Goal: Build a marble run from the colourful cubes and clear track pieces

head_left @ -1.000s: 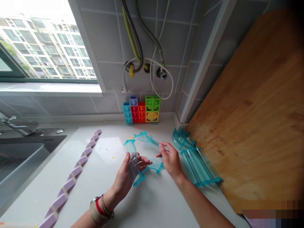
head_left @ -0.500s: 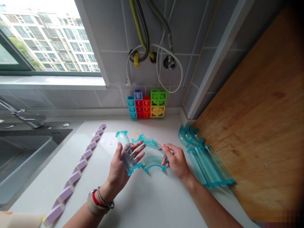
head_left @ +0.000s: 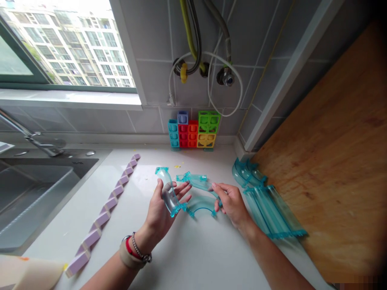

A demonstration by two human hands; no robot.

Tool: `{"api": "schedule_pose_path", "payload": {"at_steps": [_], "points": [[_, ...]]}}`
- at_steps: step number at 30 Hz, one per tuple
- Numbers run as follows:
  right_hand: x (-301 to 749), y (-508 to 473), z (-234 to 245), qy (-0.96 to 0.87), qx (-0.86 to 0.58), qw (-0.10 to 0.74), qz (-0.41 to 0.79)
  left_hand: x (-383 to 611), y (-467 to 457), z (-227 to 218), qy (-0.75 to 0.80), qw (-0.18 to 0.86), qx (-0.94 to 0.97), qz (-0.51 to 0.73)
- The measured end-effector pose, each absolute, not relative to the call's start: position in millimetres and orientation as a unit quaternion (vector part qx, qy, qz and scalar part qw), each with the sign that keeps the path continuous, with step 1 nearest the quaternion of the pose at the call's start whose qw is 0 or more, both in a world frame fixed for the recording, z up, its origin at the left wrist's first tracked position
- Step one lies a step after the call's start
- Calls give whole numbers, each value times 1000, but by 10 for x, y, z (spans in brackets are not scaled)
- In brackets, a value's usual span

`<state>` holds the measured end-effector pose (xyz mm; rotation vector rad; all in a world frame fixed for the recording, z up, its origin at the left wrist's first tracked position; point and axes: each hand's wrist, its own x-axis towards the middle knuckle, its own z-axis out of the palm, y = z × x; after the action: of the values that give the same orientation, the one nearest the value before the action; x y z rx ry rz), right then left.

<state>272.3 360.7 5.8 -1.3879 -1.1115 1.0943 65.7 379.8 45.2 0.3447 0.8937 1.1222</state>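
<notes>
My left hand [head_left: 161,211] holds a clear teal curved track piece [head_left: 167,189], tilted up off the white counter [head_left: 193,253]. The lower end of that piece sits close to a second curved teal piece [head_left: 202,206] lying flat. My right hand [head_left: 231,201] grips a third curved teal track piece [head_left: 198,181] at its near end, right above the flat one. Both hands are near the counter's middle.
Several teal track pieces [head_left: 266,201] lie at the right against a leaning wooden board [head_left: 332,141]. A stack of coloured blocks [head_left: 194,129] stands at the tiled wall. A zigzag chain of lilac pieces [head_left: 105,211] runs left of my hands. A sink [head_left: 30,193] with a tap is at far left.
The left hand's piece came apart from the flat curved piece and lifted up to the left. The right hand shifted slightly on its piece. The camera tilted down and left.
</notes>
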Motion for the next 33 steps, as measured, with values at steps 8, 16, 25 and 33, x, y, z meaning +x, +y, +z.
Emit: {"api": "schedule_pose_path", "payload": {"at_steps": [8,16,25,33], "points": [[2767,3613,51,-459,-598,482,448,649,3825,402,418,738,122,515],[2701,3581,198,-374,-536,535,534,606,3849,458,399,734,179,519],[2687,3561,267,-319,-447,603,578,647,3717,503,357,743,330,460],[2633,3506,273,-362,-429,599,571,635,3701,511,345,744,336,462]]}}
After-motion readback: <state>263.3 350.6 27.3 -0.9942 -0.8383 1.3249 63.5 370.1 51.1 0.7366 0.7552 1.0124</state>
